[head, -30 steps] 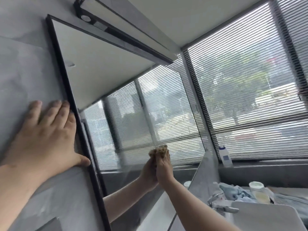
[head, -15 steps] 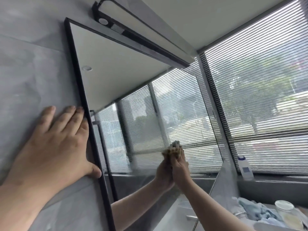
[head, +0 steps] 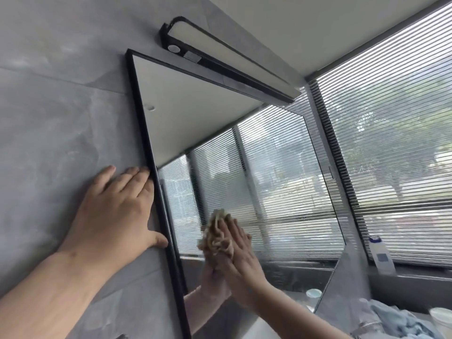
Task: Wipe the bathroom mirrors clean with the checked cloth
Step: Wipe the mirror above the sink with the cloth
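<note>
mirror: the tall rectangular wall mirror in its thin black frame [head: 244,167] hung on the grey stone-look wall [head: 61,118], under a long black-cased light bar [head: 227,59]; its glass reflected the slatted window blinds [head: 391,143].
cloth: the bunched tan checked cloth [head: 216,234] sat against the glass in the lower part of the mirror, nearer its left frame edge than its right edge.
right hand: your right hand [head: 238,253] pressed the cloth to the glass with fingers laid out nearly straight over it; the wad showed above and left of the fingertips.
left hand: your left hand [head: 115,214] lay flat and relaxed on the wall, holding nothing, fingertips touching the left frame edge and thumb reaching onto the frame.
glass state: a faint hazy band showed across the lower glass, level with the cloth; i could not tell how much of the rest was clean.
step in hand: judged as mid-wipe on the lower glass.
doing it well: you would have done best to keep the palm flat, overlap each pass, carry strokes right to the frame edges and corners, and refold the wad to a fresh face.
beyond: a white bottle with a blue label [head: 381,255] stood on the window sill and a pale blue rag [head: 396,319] lay at the lower right.
</note>
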The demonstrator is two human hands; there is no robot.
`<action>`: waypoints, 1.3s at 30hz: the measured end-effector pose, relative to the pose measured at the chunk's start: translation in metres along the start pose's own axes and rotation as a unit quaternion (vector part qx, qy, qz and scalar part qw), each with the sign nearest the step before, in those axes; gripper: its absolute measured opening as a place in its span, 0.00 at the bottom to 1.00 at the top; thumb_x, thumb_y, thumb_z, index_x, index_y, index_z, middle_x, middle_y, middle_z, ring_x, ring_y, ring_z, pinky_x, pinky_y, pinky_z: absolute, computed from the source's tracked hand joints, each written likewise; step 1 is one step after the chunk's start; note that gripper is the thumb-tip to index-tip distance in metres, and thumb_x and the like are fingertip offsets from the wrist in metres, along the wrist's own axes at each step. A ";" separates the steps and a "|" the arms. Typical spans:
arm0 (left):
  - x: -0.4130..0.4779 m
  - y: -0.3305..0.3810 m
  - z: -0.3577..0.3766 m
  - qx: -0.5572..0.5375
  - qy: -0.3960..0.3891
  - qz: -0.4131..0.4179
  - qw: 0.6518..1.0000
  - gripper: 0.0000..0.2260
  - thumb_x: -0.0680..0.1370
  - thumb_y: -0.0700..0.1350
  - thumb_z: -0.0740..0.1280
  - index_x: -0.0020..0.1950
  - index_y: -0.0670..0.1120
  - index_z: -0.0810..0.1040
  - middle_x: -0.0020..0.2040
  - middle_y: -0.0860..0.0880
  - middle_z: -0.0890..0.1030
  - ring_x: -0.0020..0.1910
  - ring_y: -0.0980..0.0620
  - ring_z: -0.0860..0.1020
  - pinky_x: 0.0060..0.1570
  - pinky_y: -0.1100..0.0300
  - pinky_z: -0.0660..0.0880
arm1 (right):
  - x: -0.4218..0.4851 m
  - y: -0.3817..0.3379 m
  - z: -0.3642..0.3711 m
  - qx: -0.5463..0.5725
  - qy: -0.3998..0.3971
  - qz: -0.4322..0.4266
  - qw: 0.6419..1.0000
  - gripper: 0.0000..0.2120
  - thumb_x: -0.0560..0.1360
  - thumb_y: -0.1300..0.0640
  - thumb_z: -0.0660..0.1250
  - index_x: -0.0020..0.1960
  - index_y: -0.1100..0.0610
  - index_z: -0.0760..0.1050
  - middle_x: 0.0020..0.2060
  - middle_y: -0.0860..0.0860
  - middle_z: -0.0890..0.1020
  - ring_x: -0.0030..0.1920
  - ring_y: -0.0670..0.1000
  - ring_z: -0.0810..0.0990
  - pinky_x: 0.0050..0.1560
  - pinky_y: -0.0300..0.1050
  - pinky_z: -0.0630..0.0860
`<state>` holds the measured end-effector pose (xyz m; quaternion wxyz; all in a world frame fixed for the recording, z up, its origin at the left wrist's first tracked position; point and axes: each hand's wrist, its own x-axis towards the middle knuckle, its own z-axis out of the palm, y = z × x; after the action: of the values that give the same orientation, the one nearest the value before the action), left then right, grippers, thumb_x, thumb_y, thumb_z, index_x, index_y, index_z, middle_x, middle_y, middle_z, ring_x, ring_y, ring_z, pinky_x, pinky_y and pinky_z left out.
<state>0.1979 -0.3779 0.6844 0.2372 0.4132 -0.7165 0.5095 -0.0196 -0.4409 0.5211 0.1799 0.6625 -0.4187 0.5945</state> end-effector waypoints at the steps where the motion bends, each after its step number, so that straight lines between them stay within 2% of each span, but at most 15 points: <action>1: 0.001 -0.002 -0.002 -0.001 0.009 0.000 1.000 0.51 0.49 0.70 0.80 0.58 0.33 0.80 0.62 0.36 0.80 0.62 0.38 0.78 0.67 0.40 0.64 | 0.013 0.009 -0.002 0.020 0.040 0.042 0.998 0.31 0.78 0.40 0.45 0.78 0.50 0.51 0.78 0.41 0.50 0.76 0.34 0.41 0.76 0.36 0.40; 3: 0.000 -0.004 -0.004 -0.008 0.026 0.005 1.000 0.45 0.57 0.69 0.74 0.58 0.35 0.81 0.62 0.38 0.80 0.63 0.39 0.78 0.67 0.41 0.65 | 0.035 0.042 -0.001 0.081 0.143 0.124 0.979 0.29 0.80 0.46 0.52 0.76 0.62 0.61 0.76 0.51 0.59 0.77 0.40 0.50 0.77 0.39 0.46; 5: -0.002 -0.004 -0.002 -0.010 0.029 0.012 0.999 0.45 0.58 0.70 0.66 0.59 0.35 0.80 0.63 0.38 0.80 0.64 0.39 0.77 0.68 0.41 0.65 | 0.051 0.080 -0.006 0.172 0.175 0.221 0.944 0.25 0.82 0.53 0.57 0.74 0.66 0.66 0.75 0.57 0.66 0.78 0.52 0.60 0.78 0.52 0.54; 9: -0.001 -0.004 0.000 -0.010 0.034 0.011 0.999 0.45 0.61 0.71 0.57 0.59 0.36 0.81 0.63 0.40 0.80 0.65 0.40 0.76 0.68 0.41 0.65 | 0.066 0.136 -0.027 0.136 0.087 0.268 0.950 0.28 0.79 0.43 0.53 0.74 0.56 0.66 0.72 0.53 0.71 0.72 0.52 0.68 0.73 0.57 0.65; 12: -0.001 -0.005 0.002 -0.003 0.053 0.008 0.999 0.44 0.60 0.71 0.60 0.59 0.36 0.81 0.63 0.40 0.80 0.64 0.40 0.76 0.68 0.41 0.65 | 0.075 0.177 -0.033 0.193 0.121 0.337 0.913 0.28 0.78 0.40 0.57 0.73 0.54 0.64 0.67 0.53 0.75 0.66 0.55 0.75 0.68 0.61 0.71; 15: -0.001 -0.004 0.004 -0.001 0.057 0.003 0.998 0.43 0.57 0.69 0.70 0.58 0.36 0.81 0.63 0.40 0.80 0.64 0.41 0.77 0.68 0.42 0.65 | 0.081 0.195 -0.038 0.242 0.128 0.385 0.881 0.26 0.79 0.44 0.59 0.72 0.57 0.62 0.64 0.56 0.78 0.60 0.57 0.79 0.63 0.62 0.75; 18: 0.000 -0.003 0.001 -0.004 0.045 -0.004 0.999 0.44 0.52 0.66 0.81 0.57 0.36 0.81 0.62 0.40 0.80 0.64 0.40 0.77 0.67 0.42 0.65 | 0.081 0.176 -0.040 0.217 0.105 0.364 0.899 0.27 0.77 0.42 0.57 0.72 0.53 0.61 0.67 0.56 0.76 0.63 0.57 0.77 0.65 0.64 0.73; 21: 0.000 -0.003 0.001 -0.011 0.036 -0.009 0.999 0.46 0.49 0.65 0.83 0.57 0.36 0.82 0.62 0.40 0.81 0.63 0.40 0.78 0.67 0.41 0.66 | 0.077 0.122 -0.036 0.126 0.074 0.278 0.949 0.34 0.75 0.36 0.51 0.77 0.51 0.62 0.76 0.50 0.66 0.76 0.51 0.62 0.75 0.59 0.59; 25: 0.000 -0.005 0.004 -0.008 0.040 0.004 0.999 0.44 0.57 0.69 0.70 0.59 0.36 0.81 0.63 0.40 0.80 0.65 0.41 0.76 0.68 0.42 0.65 | 0.095 0.060 -0.036 0.032 0.058 0.145 0.987 0.34 0.75 0.43 0.48 0.80 0.53 0.53 0.73 0.39 0.49 0.75 0.39 0.45 0.75 0.36 0.40; 26: 0.000 -0.006 0.004 -0.007 0.039 0.007 0.999 0.45 0.57 0.70 0.67 0.60 0.36 0.81 0.63 0.40 0.80 0.65 0.41 0.76 0.68 0.42 0.65 | 0.102 0.059 -0.037 0.046 0.051 0.142 0.988 0.35 0.75 0.43 0.48 0.80 0.51 0.53 0.72 0.38 0.49 0.74 0.38 0.45 0.74 0.35 0.40; 28: 0.000 -0.007 0.004 -0.005 0.037 0.008 0.999 0.45 0.59 0.71 0.64 0.60 0.36 0.80 0.64 0.40 0.79 0.66 0.41 0.75 0.69 0.41 0.64 | 0.113 0.074 -0.042 0.081 0.064 0.160 0.982 0.34 0.76 0.40 0.51 0.80 0.51 0.56 0.76 0.40 0.52 0.76 0.41 0.50 0.78 0.44 0.45; 30: 0.000 -0.007 0.003 -0.005 0.031 0.012 0.999 0.45 0.61 0.72 0.61 0.61 0.36 0.80 0.64 0.40 0.79 0.66 0.40 0.75 0.69 0.41 0.64 | 0.117 0.100 -0.049 0.156 0.076 0.227 0.958 0.30 0.78 0.40 0.55 0.78 0.51 0.61 0.76 0.48 0.65 0.76 0.49 0.63 0.76 0.57 0.58; 32: -0.001 -0.007 0.004 -0.008 0.030 0.012 0.999 0.45 0.62 0.72 0.58 0.61 0.36 0.80 0.64 0.40 0.79 0.65 0.40 0.75 0.69 0.41 0.64 | 0.111 0.124 -0.057 0.228 0.088 0.289 0.926 0.24 0.79 0.43 0.58 0.72 0.50 0.66 0.67 0.50 0.74 0.68 0.54 0.73 0.70 0.60 0.68; 37: 0.001 -0.006 0.005 -0.018 0.060 0.009 0.998 0.44 0.59 0.71 0.59 0.57 0.36 0.82 0.63 0.41 0.80 0.64 0.41 0.76 0.67 0.42 0.65 | 0.070 0.171 -0.058 0.280 0.167 0.380 0.866 0.07 0.83 0.57 0.58 0.61 0.54 0.68 0.50 0.54 0.77 0.51 0.56 0.78 0.58 0.56 0.73; 39: 0.002 -0.006 0.006 -0.010 0.061 0.006 0.998 0.44 0.56 0.71 0.64 0.57 0.37 0.82 0.63 0.41 0.80 0.64 0.41 0.76 0.67 0.41 0.65 | 0.062 0.201 -0.044 0.309 0.214 0.397 0.837 0.11 0.80 0.56 0.60 0.54 0.64 0.72 0.46 0.60 0.78 0.48 0.59 0.80 0.54 0.54 0.74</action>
<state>0.2026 -0.3852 0.6869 0.2818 0.3741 -0.7085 0.5279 -0.2057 -0.5471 0.5377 -0.2005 0.3172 -0.3912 0.8403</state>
